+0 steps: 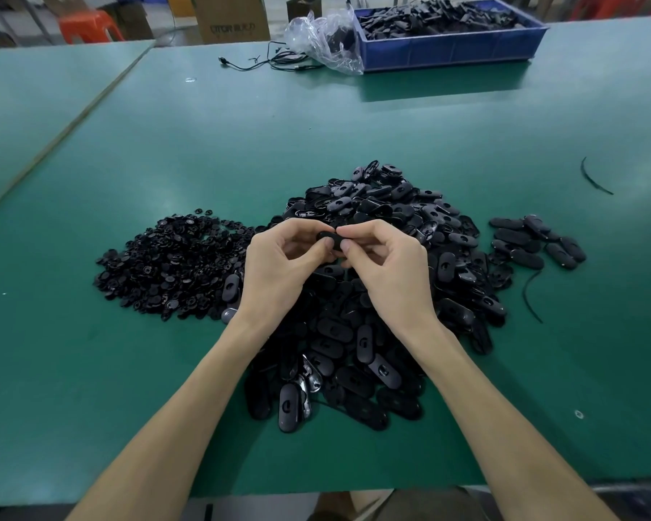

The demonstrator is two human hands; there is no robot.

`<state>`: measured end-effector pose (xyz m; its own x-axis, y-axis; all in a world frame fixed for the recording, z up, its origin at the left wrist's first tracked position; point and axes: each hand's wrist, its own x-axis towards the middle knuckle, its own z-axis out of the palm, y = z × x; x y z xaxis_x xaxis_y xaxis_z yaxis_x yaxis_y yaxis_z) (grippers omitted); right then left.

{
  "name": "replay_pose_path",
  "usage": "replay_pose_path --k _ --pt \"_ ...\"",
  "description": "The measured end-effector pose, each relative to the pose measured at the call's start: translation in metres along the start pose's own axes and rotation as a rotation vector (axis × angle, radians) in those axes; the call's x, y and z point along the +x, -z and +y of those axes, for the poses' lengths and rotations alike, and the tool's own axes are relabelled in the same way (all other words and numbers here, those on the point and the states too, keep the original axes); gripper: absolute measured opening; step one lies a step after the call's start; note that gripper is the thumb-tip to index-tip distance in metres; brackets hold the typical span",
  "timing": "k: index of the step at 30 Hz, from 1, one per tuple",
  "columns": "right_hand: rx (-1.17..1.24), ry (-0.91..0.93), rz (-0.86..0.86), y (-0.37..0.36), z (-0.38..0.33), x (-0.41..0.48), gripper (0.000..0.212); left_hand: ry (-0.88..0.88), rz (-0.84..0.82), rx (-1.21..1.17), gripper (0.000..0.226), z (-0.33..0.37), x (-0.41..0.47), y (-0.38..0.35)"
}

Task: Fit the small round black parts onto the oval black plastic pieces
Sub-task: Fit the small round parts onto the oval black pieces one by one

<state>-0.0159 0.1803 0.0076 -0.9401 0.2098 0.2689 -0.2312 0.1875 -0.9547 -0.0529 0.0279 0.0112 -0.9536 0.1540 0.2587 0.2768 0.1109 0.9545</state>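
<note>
At a green work table [241, 144], a person's 2 bare hands meet just above a heap of oval black pieces [391, 204]. The left hand [279, 265] and the right hand [388, 268] both pinch 1 held oval piece [328, 236] between thumbs and curled fingers, their fingertips almost touching over it. The fingers cover most of that piece and only a dark sliver shows. Whether a round part sits on it cannot be made out.

The heap spreads under and behind both wrists, and the forearms hide part of it. To its left, touching its edge, lies a loose pile of small round black parts [170, 257], too small and tangled to count. To the right, set apart from the heap, a smaller cluster of ovals [534, 242] lies flat, and whether these carry round parts is unclear.

At the far edge stands a blue crate [448, 50] filled with dark pieces that are too blurred to identify. A crumpled clear plastic bag [324, 35] leans against its left end, and a thin black cable [264, 62] trails beside the bag. 2 thin black strips [594, 178] lie on the table at right. Beyond the table, a cardboard box [230, 20] and an orange stool [87, 26] are cut off by the frame.
</note>
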Motion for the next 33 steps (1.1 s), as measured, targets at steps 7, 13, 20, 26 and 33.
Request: replay_pose_path --k 7,13,20,26,33 --pt "-0.015 -0.005 0.002 0.0002 0.0042 0.0016 0.020 0.021 -0.025 0.008 0.015 -0.0010 0.0013 0.0016" --pt "-0.044 -0.024 -0.015 0.0002 0.0041 0.0016 0.013 0.031 -0.030 0.043 0.014 -0.0001 0.0018 0.0014" --pt "-0.084 -0.052 -0.036 -0.0004 0.0026 0.0021 0.014 0.035 -0.034 0.124 0.014 0.0023 0.0014 0.0026" --pt "-0.126 -0.016 -0.066 -0.0003 0.0041 0.0018 0.024 0.046 -0.028 0.118 0.016 0.0009 0.0009 0.0021" --pt "-0.170 0.006 -0.079 -0.0015 0.0077 0.0022 0.035 0.083 0.058 0.009 0.010 0.0034 0.0032 0.0051"
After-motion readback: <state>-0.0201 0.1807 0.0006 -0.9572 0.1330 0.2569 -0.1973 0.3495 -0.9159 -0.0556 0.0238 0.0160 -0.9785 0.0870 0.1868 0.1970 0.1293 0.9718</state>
